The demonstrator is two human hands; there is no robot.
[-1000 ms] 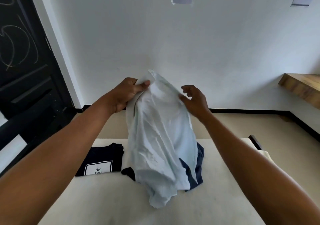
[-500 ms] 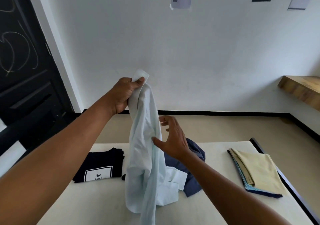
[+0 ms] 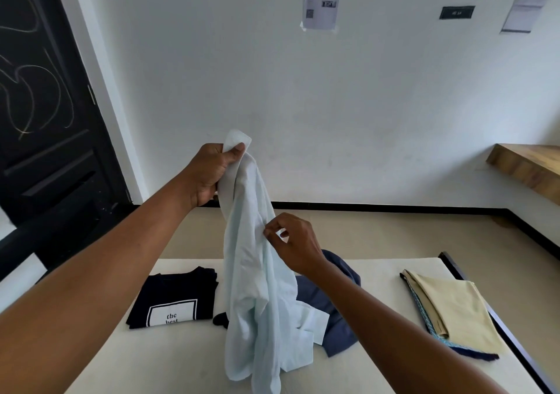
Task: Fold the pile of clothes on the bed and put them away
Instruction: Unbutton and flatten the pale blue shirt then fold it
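A pale blue shirt is being held up above the bed by the left hand, clenched on its top edge; the lower part is trailing onto the mattress. A fold at mid-height is being pinched by the right hand w/ thumb & fingertips. A folded navy tee is lying to the left, a blue garment behind the shirt, and a folded beige stack to the right.

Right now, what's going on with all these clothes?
A person is sorting laundry on the bed. The left hand holds a pale blue shirt up by its top; the right hand pinches its edge. A folded black T-shirt and a beige stack lie alongside.
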